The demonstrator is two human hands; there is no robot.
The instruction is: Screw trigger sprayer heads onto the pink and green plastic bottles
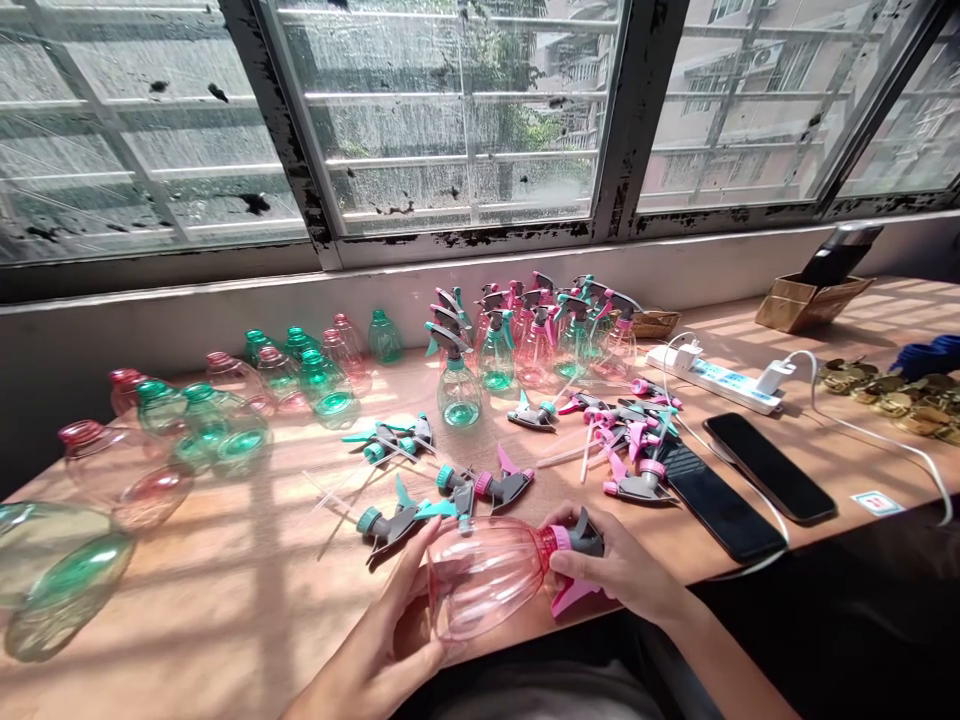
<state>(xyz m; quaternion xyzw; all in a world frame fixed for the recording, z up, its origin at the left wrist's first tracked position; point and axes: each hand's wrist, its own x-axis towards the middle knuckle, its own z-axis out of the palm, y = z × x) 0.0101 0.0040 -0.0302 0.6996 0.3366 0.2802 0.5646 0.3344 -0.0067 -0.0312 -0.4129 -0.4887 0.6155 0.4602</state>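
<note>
A clear pink spray bottle (487, 580) lies on its side between my hands at the table's front edge, its base toward the left. My left hand (390, 625) is wrapped round the base end. At the neck, my right hand (622, 570) grips the pink collar of the grey and pink spray head (577, 540), which sits on the bottle's mouth. Just beyond lie loose spray heads with turquoise collars (390, 520) and a pile of mostly pink ones (637, 440), some with thin clear tubes.
Open green and pink bottles (322, 385) stand at the left. Bottles with spray heads (457, 385) cluster at the back middle. To the right are two phones (769, 465), a power strip (720, 380) with white cables, a cardboard box (814, 300) and gold-coloured metal pieces (892, 390). Windows line the back.
</note>
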